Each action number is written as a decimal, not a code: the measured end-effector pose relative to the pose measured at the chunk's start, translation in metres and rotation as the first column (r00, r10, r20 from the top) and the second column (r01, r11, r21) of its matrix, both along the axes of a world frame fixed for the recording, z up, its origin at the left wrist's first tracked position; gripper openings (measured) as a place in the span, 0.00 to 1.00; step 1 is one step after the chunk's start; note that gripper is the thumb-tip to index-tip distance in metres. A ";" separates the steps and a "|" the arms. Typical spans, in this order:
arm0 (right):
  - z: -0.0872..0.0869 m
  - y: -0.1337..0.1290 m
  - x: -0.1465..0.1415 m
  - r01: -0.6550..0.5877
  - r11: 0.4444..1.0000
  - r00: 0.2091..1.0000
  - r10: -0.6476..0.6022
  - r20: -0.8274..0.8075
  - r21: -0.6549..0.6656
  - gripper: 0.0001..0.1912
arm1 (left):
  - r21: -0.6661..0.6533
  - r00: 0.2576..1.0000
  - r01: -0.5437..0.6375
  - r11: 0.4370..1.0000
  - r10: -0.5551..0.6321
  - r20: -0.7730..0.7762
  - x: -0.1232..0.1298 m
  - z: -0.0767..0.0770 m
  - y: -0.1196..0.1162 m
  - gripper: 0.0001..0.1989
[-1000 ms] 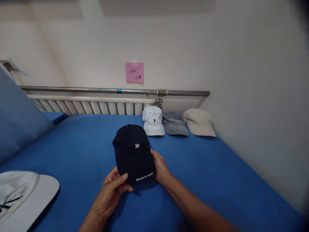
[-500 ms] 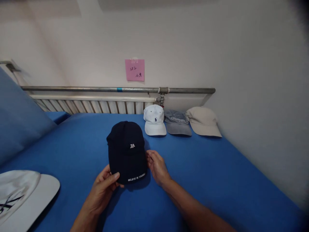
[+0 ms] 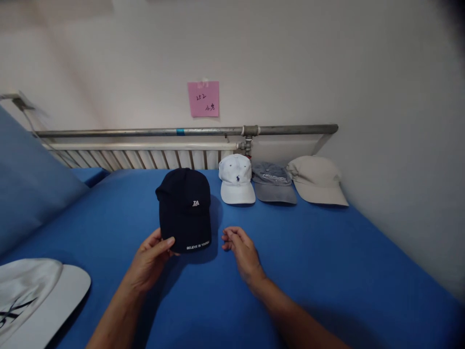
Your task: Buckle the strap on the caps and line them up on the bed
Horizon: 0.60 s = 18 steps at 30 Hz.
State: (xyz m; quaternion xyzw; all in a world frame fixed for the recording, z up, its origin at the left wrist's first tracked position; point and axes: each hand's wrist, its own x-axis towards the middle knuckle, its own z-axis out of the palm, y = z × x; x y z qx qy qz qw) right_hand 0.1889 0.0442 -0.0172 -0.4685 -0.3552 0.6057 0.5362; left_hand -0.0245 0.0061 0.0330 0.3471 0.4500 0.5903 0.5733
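1. Blue covering spreads across a broad flat surface that runs back to a pale wall.
2. Nearest, at the lower left, lies a large white cap with dark lettering, its brim pointing right and partly out of view.
3. The person's left hand pinches the near left corner of the black cap's brim, thumb on top and fingers tucked beneath, opened only about as far as the brim is thick.
4. The right hand is just beside the cap but apart from it, touching nothing visible. Its fingers curl loosely close to the thumb; whether the tips meet, one cannot tell.
5. The black cap is in front of the person, left of the row of caps, crown away and brim near. Whether its back edge rests on the covering is unclear. It looks light and not fragile, with a soft crown that could dent and a stiffer brim. Fabric should give decent grip; the brim's side edges seem the surest hold, though one corner alone may let it swing.
6. Farther back stand a small white cap, a gray cap and a beige cap, side by side.
7. Behind are a radiator, a metal pipe and, above, a pink note.
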 end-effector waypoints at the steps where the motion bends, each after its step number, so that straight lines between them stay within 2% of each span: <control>1: -0.001 0.001 0.000 -0.001 1.000 1.000 0.001 0.001 -0.002 0.09 | 0.006 1.000 0.008 1.000 -0.008 0.004 0.000 0.002 0.007 0.14; 5: -0.003 0.002 0.000 -0.007 1.000 1.000 0.007 0.023 0.008 0.08 | 0.043 0.998 0.040 0.998 -0.041 0.038 -0.001 0.005 0.035 0.12; 13: 0.001 0.001 0.002 -0.044 0.999 0.997 0.045 0.057 -0.017 0.10 | 0.088 0.974 -0.010 0.996 -0.010 0.228 0.000 -0.001 0.098 0.15; 15: 0.001 0.002 0.003 -0.052 0.998 0.996 0.054 0.073 -0.025 0.10 | 0.065 0.963 -0.031 0.997 0.012 0.271 0.003 -0.006 0.117 0.12; 18: 0.004 0.003 0.004 -0.070 0.997 0.993 0.072 0.097 -0.028 0.10 | -0.038 0.954 -0.090 0.995 0.098 0.284 0.008 -0.017 0.147 0.10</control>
